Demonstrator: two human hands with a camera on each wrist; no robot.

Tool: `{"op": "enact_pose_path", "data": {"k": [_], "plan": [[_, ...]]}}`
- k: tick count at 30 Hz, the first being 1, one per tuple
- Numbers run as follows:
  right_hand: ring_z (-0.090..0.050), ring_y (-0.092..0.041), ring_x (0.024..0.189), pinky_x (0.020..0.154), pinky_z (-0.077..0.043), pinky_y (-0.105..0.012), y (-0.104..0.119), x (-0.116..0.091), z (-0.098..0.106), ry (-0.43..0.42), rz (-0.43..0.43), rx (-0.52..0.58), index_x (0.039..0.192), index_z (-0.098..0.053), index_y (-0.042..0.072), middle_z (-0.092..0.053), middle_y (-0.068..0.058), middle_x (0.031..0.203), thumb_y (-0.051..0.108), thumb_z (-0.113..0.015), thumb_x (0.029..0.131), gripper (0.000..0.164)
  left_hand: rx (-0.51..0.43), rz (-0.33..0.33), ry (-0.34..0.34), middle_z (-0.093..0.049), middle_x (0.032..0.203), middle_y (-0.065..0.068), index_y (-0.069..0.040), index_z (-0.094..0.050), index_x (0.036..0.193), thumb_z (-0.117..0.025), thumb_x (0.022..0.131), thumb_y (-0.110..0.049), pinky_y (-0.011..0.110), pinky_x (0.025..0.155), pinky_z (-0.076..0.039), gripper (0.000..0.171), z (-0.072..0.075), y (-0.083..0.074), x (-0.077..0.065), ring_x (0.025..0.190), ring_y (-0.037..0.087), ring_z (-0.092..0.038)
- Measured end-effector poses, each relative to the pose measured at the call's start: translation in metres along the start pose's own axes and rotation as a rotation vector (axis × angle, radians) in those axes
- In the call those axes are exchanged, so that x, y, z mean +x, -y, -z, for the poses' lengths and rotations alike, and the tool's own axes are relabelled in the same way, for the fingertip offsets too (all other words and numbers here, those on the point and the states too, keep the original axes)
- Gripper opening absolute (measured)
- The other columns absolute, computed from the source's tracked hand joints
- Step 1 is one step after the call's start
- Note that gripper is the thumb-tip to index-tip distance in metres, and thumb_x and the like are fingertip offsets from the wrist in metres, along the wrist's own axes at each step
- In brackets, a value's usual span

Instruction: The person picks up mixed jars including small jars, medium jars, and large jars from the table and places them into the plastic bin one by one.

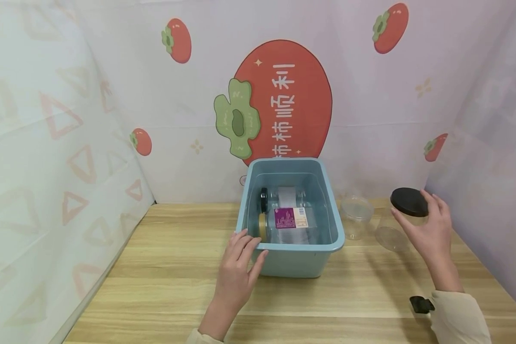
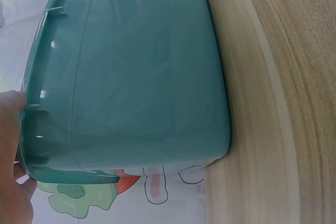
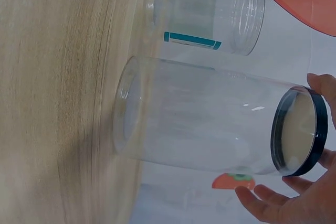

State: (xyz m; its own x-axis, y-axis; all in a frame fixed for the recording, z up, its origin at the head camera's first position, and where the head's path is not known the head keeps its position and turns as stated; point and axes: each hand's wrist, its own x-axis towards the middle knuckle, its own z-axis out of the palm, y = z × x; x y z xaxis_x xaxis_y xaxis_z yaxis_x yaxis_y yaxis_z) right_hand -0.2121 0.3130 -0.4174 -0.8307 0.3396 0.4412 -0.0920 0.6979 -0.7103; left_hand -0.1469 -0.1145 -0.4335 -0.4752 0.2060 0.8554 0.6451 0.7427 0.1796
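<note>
My left hand (image 1: 235, 267) grips the near left corner of a blue plastic basin (image 1: 298, 263), fingers over the rim and thumb by its front edge. Two clear jars lie on their sides in the basin: one with a black lid (image 1: 264, 199), the other with a yellow lid (image 1: 263, 227) and a purple-and-white label (image 1: 291, 218). At the right, my right hand (image 1: 434, 227) holds a tall clear jar (image 3: 205, 116) by its black lid (image 1: 409, 201), thumb on one side and fingertips on the other. The jar is upright, its base close to the tabletop.
Between the basin and the held jar stands another clear jar (image 1: 356, 217), with a green-edged label in the right wrist view. The wooden table (image 1: 176, 286) meets a printed cloth backdrop (image 1: 189, 162) behind, with cloth at both sides too.
</note>
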Motion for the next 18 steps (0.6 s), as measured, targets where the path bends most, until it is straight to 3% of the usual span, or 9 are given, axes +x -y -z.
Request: {"op": "enact_pose_path", "data": {"k": [18], "plan": [[-0.024,-0.053,0.154,0.123,-0.024,-0.076,-0.011,0.011,-0.007,0.002,0.054,0.005,0.162,-0.035,0.001,-0.024,-0.033,0.166,0.03,-0.08,0.094,0.087,-0.001,-0.007,-0.001,-0.071,0.106,0.011,0.001,-0.073,0.113,-0.048,0.113,-0.037,0.063,0.109,-0.054,0.046,-0.001,0.002,0.0,0.122,0.038,-0.066]]}}
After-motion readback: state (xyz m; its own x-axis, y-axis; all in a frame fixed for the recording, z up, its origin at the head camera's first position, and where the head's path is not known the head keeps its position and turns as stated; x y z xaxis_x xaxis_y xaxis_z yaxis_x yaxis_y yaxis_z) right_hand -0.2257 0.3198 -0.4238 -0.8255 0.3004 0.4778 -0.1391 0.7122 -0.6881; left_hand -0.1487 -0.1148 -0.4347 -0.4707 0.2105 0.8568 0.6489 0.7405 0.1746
